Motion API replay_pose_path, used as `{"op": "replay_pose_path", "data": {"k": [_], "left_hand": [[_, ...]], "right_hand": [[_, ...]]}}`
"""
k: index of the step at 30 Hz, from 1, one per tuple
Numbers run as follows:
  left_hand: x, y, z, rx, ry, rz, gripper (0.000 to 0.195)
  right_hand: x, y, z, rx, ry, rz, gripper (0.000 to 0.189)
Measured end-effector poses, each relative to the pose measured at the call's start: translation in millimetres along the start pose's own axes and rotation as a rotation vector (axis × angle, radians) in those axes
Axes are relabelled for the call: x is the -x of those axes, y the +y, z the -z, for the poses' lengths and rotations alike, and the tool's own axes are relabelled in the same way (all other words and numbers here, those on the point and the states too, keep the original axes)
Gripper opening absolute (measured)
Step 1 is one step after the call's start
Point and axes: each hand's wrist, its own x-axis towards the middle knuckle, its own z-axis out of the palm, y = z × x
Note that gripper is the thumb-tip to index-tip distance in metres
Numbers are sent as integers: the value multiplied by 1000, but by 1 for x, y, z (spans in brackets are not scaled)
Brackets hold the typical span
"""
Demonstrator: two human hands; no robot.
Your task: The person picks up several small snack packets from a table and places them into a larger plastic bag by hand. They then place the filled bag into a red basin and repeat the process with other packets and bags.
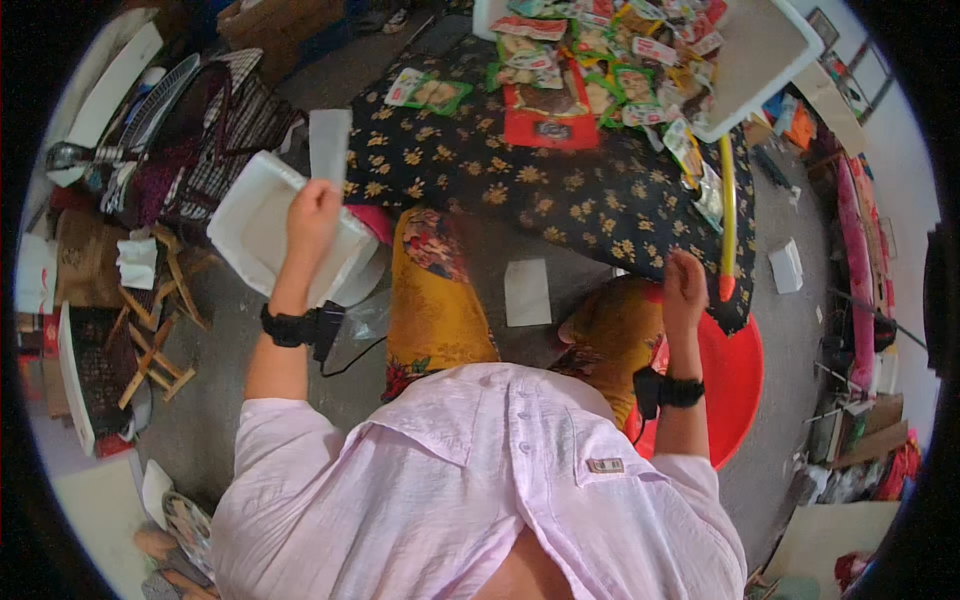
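Observation:
My left hand [313, 214] is shut on a flat whitish strip [328, 146] that stands up above my fingers, over a white plastic tub [251, 217]. My right hand [685, 285] is raised at the right edge of a black flowered cloth [495, 169], its fingers curled; whether it holds anything I cannot tell. Just right of it lies a yellow stick with an orange tip [727, 217]. Many small snack packets [637, 82] are heaped at the cloth's far side, with a red packet [551, 112] at the front and one green-edged packet [427, 91] apart on the left.
A large white bin [772, 67] lies tipped beside the packets. By my right forearm is a red basin [739, 390]. White paper [527, 292] lies on the floor between my knees. Wooden folding stools [161, 330] are at the left, and another white piece [786, 266] is at the right.

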Motion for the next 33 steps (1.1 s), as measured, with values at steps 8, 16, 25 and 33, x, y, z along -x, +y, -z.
{"op": "replay_pose_path", "data": {"k": [8, 16, 25, 33], "left_hand": [[15, 102, -132, 15, -355, -353, 17], [27, 111, -184, -40, -507, -334, 20], [6, 92, -186, 45, -181, -238, 20], [7, 77, -192, 41, -174, -277, 16]], "right_hand": [[-30, -50, -100, -403, -377, -374, 28], [-40, -42, -150, -751, -402, -728, 23], [-130, 27, -156, -50, -6, -237, 29], [-189, 108, -218, 266, -276, -279, 24]]}}
